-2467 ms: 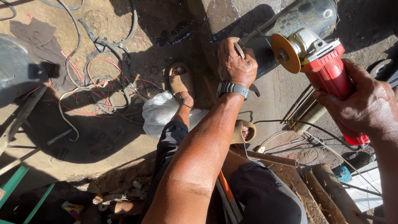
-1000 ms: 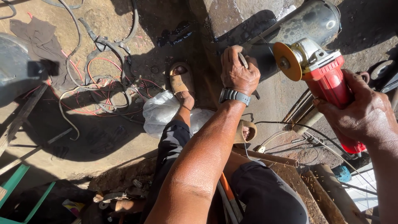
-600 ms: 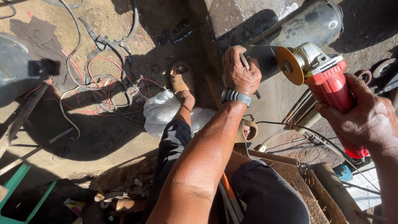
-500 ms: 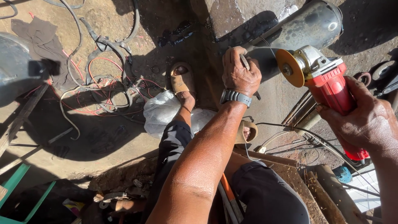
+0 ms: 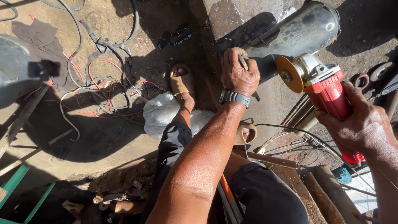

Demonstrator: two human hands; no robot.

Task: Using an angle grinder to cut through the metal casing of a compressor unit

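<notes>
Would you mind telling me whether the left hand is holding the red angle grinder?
No, the red angle grinder is gripped by the right hand, while the left hand rests on the dark metal cylinder.

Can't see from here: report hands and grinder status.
Left hand gripping metal cylinder. Right hand holds red angle grinder, disc beside cylinder. Nothing between them.

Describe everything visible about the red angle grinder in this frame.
The angle grinder has a red plastic body, a bare metal gear head and a yellow-orange disc at its front end. It lies tilted, disc toward the upper left, close to the dark metal cylinder; whether disc and cylinder touch cannot be told. The right hand grips the rear of the body. The left hand rests apart from it, near the cylinder. Whether the disc spins cannot be told.
</notes>
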